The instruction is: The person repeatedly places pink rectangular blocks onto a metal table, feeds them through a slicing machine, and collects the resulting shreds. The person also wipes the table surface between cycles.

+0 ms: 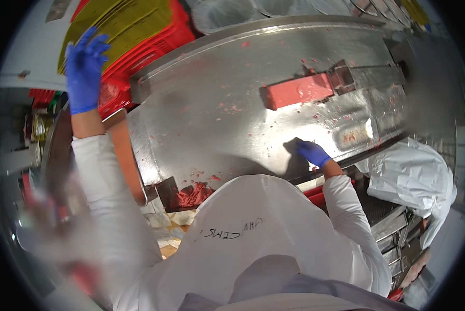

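Observation:
My left hand (84,72), in a blue glove, is raised at the upper left, beside red crates and a yellow crate. Its fingers are apart and nothing is in them. Close to the near edge of the steel table (206,103), my right hand (313,153), also blue-gloved, reaches over the surface with fingers stretched out and holds nothing. Beyond it lies a long block of pink ground meat (301,92), its right end against a square metal outlet (342,78). A pile of meat scraps (194,195) sits at the table's near left corner.
Stacked red crates (154,49) and a yellow crate (126,23) stand at the far left. Plastic-lined containers (227,15) line the far side. A person in a white coverall (411,176) is at the right. A blurred pale shape passes at the lower left.

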{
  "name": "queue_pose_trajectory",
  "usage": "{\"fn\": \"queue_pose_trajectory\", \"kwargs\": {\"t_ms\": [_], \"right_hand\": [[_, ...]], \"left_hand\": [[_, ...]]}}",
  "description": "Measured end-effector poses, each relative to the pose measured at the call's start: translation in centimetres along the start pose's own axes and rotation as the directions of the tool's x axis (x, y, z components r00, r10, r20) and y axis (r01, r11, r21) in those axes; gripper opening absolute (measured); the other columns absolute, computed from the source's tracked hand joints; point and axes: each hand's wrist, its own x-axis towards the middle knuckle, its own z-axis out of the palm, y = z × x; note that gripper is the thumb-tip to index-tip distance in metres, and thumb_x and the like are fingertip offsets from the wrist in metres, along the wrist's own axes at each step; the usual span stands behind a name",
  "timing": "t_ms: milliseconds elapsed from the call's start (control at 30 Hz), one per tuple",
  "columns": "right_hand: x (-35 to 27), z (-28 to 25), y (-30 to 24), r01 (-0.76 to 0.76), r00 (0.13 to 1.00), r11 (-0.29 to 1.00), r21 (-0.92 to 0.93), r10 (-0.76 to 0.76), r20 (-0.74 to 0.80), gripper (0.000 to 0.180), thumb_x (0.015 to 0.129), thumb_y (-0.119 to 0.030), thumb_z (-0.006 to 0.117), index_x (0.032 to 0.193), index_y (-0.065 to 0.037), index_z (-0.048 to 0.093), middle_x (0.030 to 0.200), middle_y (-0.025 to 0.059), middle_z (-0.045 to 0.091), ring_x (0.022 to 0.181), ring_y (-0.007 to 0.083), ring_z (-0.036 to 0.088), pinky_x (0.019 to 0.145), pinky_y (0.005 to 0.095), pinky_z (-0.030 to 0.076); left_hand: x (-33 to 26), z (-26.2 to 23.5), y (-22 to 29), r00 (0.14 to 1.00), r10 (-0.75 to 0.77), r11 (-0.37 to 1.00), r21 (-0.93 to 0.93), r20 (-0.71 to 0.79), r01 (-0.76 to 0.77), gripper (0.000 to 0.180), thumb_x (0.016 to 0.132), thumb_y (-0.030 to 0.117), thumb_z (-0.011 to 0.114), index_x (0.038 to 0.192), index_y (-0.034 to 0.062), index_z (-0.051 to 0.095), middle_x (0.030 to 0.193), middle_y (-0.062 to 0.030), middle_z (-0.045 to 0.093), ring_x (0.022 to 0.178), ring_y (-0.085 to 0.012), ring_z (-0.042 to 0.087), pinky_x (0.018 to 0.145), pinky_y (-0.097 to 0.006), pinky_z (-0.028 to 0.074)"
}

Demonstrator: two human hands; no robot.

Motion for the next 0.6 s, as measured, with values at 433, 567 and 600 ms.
{"fn": "queue_pose_trajectory", "kwargs": {"t_ms": [433,567,600], "right_hand": [[4.7,-9.4,-2.7,-0.219,0.944,0.512,0.831,0.326,0.048,0.062,0.103,-0.055,0.058,0.152,-0.017,0.058,0.136,0.0018,0.067,0.118,0.0149,0.061,0.107,0.0368,0.045],[6.4,-10.3,-3.4,-0.045,0.963,0.242,0.969,0.268,-0.022,0.057,0.104,-0.041,0.063,0.153,-0.016,0.053,0.140,0.0022,0.064,0.127,0.0187,0.061,0.112,0.0386,0.043],[7.2,-9.7,-3.4,-0.013,0.962,0.181,0.983,0.269,-0.037,0.055,0.103,-0.037,0.065,0.151,-0.014,0.053,0.139,0.0034,0.064,0.128,0.0199,0.061,0.112,0.0387,0.043]], "left_hand": [[3.0,32.1,-38.9,0.691,-0.659,0.683,0.624,0.299,0.381,0.041,0.106,0.037,0.062,0.122,0.0005,0.071,0.112,-0.0068,0.074,0.100,-0.0185,0.066,0.094,-0.034,0.052],[4.4,36.0,-40.7,0.630,-0.701,0.681,0.577,0.335,0.451,0.048,0.103,0.041,0.066,0.129,0.0011,0.068,0.123,-0.0076,0.072,0.110,-0.0175,0.065,0.101,-0.035,0.050],[4.5,36.7,-40.8,0.606,-0.717,0.682,0.531,0.346,0.503,0.050,0.102,0.042,0.068,0.132,0.0009,0.066,0.126,-0.0080,0.071,0.113,-0.0174,0.064,0.103,-0.035,0.049]]}}
